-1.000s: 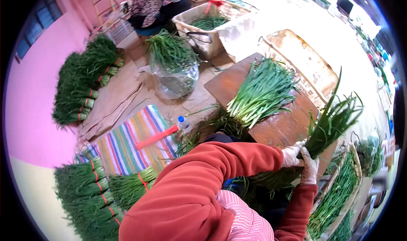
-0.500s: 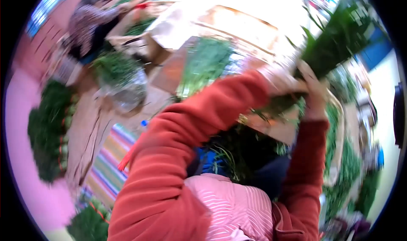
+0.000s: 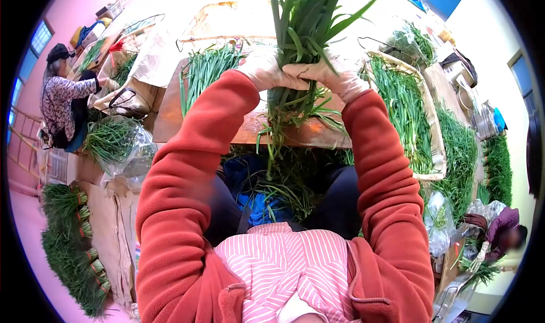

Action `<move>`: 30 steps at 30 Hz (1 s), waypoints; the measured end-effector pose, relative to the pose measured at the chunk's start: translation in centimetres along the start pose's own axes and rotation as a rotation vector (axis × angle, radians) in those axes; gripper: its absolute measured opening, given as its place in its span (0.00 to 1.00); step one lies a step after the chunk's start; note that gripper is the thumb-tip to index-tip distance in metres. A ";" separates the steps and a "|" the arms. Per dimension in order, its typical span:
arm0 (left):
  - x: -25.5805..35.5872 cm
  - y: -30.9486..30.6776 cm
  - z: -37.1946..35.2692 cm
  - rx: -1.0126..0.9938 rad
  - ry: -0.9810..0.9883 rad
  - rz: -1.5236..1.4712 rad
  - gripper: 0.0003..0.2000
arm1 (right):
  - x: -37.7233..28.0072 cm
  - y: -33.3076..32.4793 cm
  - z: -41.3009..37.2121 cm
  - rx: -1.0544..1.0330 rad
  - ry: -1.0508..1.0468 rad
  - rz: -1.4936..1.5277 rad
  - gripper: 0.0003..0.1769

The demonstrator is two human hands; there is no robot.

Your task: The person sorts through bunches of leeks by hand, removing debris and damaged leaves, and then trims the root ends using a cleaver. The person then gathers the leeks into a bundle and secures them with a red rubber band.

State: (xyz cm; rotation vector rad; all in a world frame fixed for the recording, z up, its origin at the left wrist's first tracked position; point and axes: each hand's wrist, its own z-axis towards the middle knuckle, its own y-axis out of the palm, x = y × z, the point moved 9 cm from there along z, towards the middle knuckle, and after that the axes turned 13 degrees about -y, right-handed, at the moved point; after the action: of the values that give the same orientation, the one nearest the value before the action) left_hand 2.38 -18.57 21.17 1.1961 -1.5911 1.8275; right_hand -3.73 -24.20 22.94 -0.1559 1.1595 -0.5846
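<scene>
A thick bunch of long green leafy stalks stands upright above the front edge of a wooden table. My left hand and my right hand, both in pale gloves, are wrapped round its lower part from either side. Thin loose leaves hang below the hands. On the table, left of my left hand, lies a pile of green stalks. To the right of my right hand is a long cloth-lined tray full of green stalks.
A person in a patterned top sits at the far left. Another person bends at the lower right. Tied green bundles line the left floor. A plastic bag of greens stands at left. Loose leaves lie under the table.
The view has swung to the right. Both hands and the bunch, earlier at the upper right and tilted, are now at the top centre, with the bunch upright. The bunch is still held.
</scene>
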 end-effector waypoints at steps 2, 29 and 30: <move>-0.9 0.7 0.0 -0.064 -0.108 -0.069 0.32 | -0.3 0.6 0.2 0.003 -0.030 0.235 0.32; -1.1 3.0 -5.4 0.484 0.302 -0.548 0.15 | -10.6 3.9 -2.8 0.355 0.008 -0.257 0.31; -0.9 3.0 -6.4 0.492 0.276 -0.499 0.15 | -9.5 5.2 -2.4 0.472 -0.151 -0.204 0.38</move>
State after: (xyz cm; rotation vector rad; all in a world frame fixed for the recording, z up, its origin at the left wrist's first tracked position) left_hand -1.51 -13.05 18.97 1.3164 -0.6288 1.9728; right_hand -6.61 -14.54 27.58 0.0874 0.8388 -0.9937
